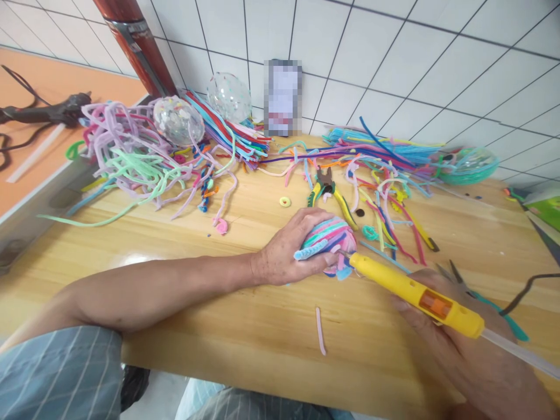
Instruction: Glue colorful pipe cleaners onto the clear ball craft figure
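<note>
My left hand is wrapped round a ball covered in coloured pipe cleaners, pressing it on the wooden table. My right hand grips a yellow glue gun, a clear glue stick jutting from its back. The gun's metal tip touches the ball's lower right side, beside a loose blue pipe cleaner end under my left thumb.
Heaps of pipe cleaners lie left and at the back right. Two clear confetti balls sit at the back. Yellow-green pliers, a pink pipe cleaner piece, scissors and a black cord lie nearby.
</note>
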`<state>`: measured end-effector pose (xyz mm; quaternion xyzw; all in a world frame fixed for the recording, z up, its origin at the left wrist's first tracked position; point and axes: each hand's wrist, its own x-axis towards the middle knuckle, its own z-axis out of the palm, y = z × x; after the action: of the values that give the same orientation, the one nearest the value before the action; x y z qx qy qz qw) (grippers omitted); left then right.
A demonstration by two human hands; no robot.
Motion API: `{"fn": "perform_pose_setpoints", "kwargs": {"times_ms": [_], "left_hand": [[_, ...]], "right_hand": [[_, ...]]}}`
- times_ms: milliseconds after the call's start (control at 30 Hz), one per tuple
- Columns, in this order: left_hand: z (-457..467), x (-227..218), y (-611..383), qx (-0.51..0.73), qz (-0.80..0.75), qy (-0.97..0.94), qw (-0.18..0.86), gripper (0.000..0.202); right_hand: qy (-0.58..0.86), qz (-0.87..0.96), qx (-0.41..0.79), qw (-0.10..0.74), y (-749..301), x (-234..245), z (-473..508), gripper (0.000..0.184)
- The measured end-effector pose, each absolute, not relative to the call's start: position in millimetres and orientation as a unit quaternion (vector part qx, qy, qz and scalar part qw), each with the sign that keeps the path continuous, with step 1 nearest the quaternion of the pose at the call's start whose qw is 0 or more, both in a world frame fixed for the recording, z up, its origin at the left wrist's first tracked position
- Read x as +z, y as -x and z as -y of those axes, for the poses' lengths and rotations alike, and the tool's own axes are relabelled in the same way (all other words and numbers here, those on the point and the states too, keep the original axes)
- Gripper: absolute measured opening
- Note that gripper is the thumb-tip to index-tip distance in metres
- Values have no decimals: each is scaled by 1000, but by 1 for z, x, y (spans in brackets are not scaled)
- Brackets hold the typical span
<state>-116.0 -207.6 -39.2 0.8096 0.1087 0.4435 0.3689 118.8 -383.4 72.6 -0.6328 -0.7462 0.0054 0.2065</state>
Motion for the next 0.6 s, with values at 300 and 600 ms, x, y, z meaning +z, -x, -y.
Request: {"fn": "perform_pose_setpoints", "kwargs": {"times_ms": [300,600], "left_hand": [[206,-37,118,430,-114,-814,374,65],[208,-36,124,404,-139,-825,369,61]], "right_hand": [[665,666,104,322,-134,86,382,26],[780,391,25,488,-265,70,372,57]]}}
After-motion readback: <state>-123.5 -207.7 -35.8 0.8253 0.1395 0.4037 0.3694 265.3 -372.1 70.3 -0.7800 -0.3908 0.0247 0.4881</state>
